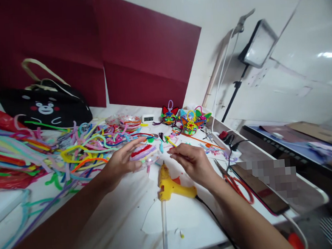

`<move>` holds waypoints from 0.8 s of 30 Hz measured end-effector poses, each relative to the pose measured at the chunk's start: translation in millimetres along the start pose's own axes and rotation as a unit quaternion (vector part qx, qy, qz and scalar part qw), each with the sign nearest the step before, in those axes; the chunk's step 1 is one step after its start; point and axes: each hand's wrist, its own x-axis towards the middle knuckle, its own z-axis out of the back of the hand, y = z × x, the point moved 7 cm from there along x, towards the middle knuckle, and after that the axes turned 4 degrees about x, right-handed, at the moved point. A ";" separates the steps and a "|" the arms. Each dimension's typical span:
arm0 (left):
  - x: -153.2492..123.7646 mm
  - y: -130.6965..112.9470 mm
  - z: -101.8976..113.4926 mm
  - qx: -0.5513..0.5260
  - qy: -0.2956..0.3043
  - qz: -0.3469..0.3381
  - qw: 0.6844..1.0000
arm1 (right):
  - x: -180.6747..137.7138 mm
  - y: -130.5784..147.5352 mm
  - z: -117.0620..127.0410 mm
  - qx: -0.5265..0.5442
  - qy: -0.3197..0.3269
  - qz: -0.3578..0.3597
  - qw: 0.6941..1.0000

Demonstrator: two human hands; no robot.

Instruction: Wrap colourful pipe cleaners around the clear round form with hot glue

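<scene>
Clear ball (145, 154) cupped in left hand (120, 162), right hand (193, 162) beside

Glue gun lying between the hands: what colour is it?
Yellow, with a black cord; the glue gun shows plainly in the head view, lying on the white table.
</scene>
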 end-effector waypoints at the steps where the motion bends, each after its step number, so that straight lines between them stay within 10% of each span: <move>1: -0.1 -1.0 -0.2 0.002 -0.002 -0.001 1.000 | 0.5 -1.0 0.4 -0.001 0.004 -0.004 1.000; 24: 0.1 0.2 2.1 0.006 -0.028 0.016 0.999 | -3.4 10.8 -14.4 -0.235 0.119 0.015 0.965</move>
